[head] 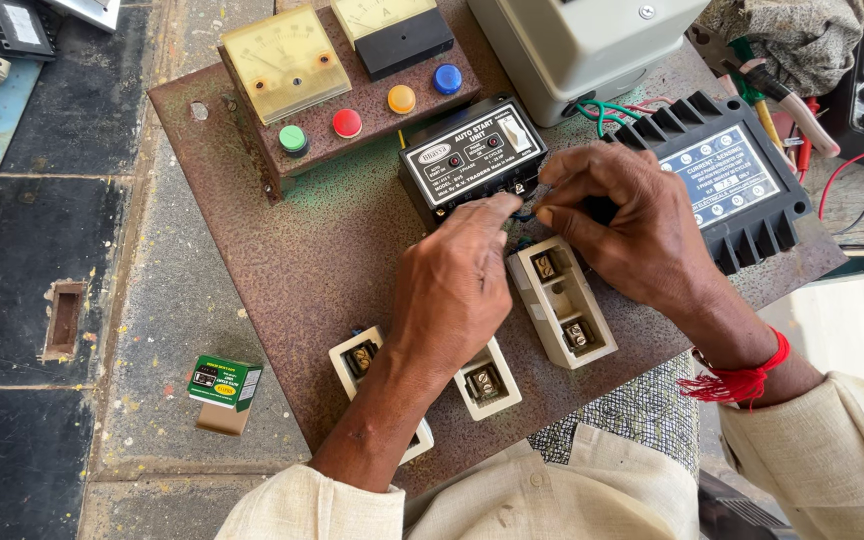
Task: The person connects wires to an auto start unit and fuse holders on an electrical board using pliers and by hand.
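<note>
Both hands pinched at the small black rectangular control box: left hand fingers together, right hand fingers clamped on thin dark wire; keep it steady, feed straight.

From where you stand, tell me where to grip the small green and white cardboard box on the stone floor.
Grip the small green and white cardboard box across its long side faces, coming from above. It stands alone on the stone floor, left of the rusty metal plate, so both sides look open.
</note>
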